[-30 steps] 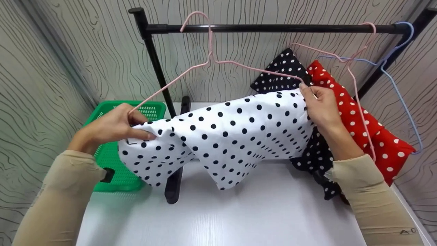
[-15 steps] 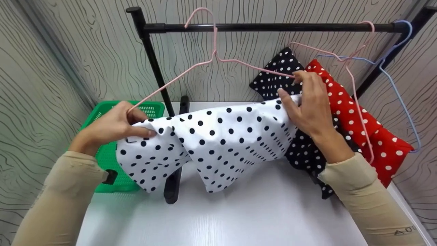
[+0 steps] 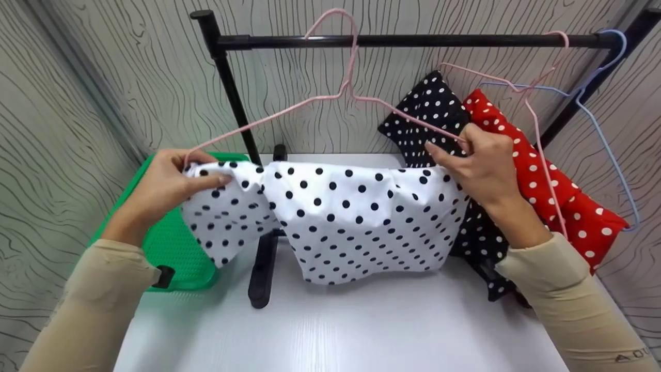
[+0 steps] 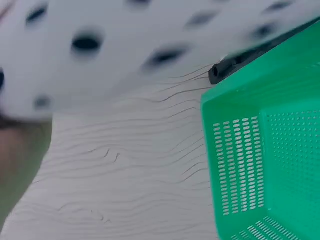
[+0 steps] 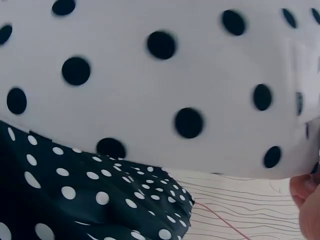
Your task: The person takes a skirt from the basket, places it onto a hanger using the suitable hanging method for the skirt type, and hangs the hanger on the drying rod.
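Observation:
White cloth with black polka dots (image 3: 356, 217) hangs in a wide fold below a pink wire hanger (image 3: 289, 108). My left hand (image 3: 168, 181) pinches the cloth's left top corner together with the hanger's left end, thumb in front. On the other side, my right hand (image 3: 488, 165) has its fingers curled round the hanger's right end. Its thumb points left, just above the cloth's top edge. The hanger's hook overlaps the black rail (image 3: 413, 41) in the head view. In the right wrist view the white cloth (image 5: 190, 75) fills the upper part; the hanger's lower bar is hidden.
A green basket (image 3: 181, 258) stands at the left. On the rail's right part hang another pink hanger (image 3: 539, 129) and a blue hanger (image 3: 599, 129), near red dotted cloth (image 3: 583, 222) and black dotted cloth (image 3: 428, 113). A black rack foot (image 3: 261, 279) rests on the white table (image 3: 335, 330).
The hanger and its hook have shifted right. My right fingers opened from the cloth's edge, then curled again at the hanger's end. My left hand has risen slightly, still pinching the cloth.

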A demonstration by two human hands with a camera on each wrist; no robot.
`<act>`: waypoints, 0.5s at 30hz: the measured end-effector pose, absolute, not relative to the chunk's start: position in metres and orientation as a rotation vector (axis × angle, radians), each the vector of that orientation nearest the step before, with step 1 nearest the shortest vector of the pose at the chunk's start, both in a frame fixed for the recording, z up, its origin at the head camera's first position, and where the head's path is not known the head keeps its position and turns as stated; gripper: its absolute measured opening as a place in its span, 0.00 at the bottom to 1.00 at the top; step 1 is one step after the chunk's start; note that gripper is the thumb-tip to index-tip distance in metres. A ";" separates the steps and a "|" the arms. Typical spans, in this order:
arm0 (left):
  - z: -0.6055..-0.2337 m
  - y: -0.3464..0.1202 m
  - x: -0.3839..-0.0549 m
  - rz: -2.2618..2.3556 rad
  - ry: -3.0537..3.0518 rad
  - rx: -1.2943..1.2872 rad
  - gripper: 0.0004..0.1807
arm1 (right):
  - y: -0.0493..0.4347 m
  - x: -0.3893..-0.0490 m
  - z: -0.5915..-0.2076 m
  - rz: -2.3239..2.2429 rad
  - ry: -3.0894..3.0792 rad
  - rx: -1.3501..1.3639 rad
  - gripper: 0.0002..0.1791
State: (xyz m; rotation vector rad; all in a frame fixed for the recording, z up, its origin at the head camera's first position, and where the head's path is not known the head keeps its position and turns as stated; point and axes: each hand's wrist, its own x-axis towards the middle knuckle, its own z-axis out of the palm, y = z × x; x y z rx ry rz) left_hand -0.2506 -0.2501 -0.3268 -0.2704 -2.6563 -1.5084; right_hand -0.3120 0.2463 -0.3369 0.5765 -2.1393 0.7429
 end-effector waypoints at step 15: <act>-0.351 -0.244 -0.255 -1.419 -2.425 0.010 0.25 | 0.260 -0.305 -0.319 0.859 -2.253 0.290 0.29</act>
